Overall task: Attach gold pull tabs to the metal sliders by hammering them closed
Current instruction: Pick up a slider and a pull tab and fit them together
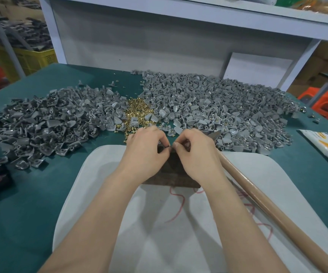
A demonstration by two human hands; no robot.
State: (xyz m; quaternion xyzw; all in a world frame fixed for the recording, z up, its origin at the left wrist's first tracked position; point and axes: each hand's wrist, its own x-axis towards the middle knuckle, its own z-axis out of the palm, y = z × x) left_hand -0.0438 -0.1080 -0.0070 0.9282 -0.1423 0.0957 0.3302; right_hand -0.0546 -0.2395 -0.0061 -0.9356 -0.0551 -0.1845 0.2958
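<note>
Your left hand and right hand both pinch one small part over the block. The hammer lies unheld. Judging by the grey heap, plenty is left.

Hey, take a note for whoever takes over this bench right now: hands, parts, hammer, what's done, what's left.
Left hand and right hand both pinch one small part between fingertips, over the dark block on the white pad.
Hammer lies unheld beside the right hand, handle across the pad.
Gold tabs heap just beyond the hands, between the left grey pile and right grey pile.
Done: count unclear. Left: hammer this piece closed, then work through the piles.
</note>
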